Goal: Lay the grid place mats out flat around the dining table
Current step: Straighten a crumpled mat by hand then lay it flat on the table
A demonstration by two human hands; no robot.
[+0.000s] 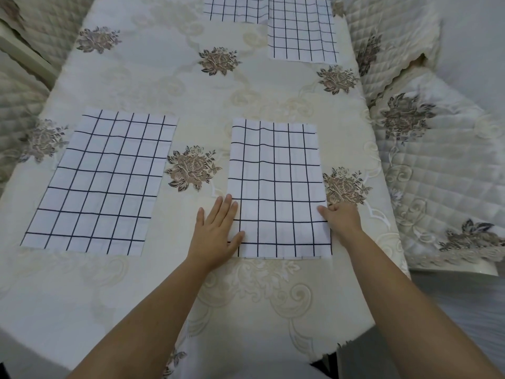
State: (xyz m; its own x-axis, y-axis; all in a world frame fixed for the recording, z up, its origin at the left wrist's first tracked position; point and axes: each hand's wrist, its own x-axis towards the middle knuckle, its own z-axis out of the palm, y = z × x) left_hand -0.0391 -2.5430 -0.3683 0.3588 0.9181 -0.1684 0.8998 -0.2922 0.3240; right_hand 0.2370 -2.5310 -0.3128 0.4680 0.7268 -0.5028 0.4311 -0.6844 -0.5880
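Observation:
Several white place mats with a dark grid lie on the cream floral tablecloth (131, 283). The near right mat (276, 170) lies flat in front of me. My left hand (216, 231) rests palm down with fingers spread on its left edge near the bottom corner. My right hand (341, 216) presses on its right edge, fingers curled at the border. The near left mat (101, 184) lies flat by itself. At the far side lie a far right mat (302, 31) and a far middle mat (235, 8), the latter cut off by the frame's top.
Chairs with quilted cream covers stand around the table: one on the right (442, 170), one at the far right (393, 31), others on the left (24, 50). The table's near edge (341, 346) runs just below my forearms.

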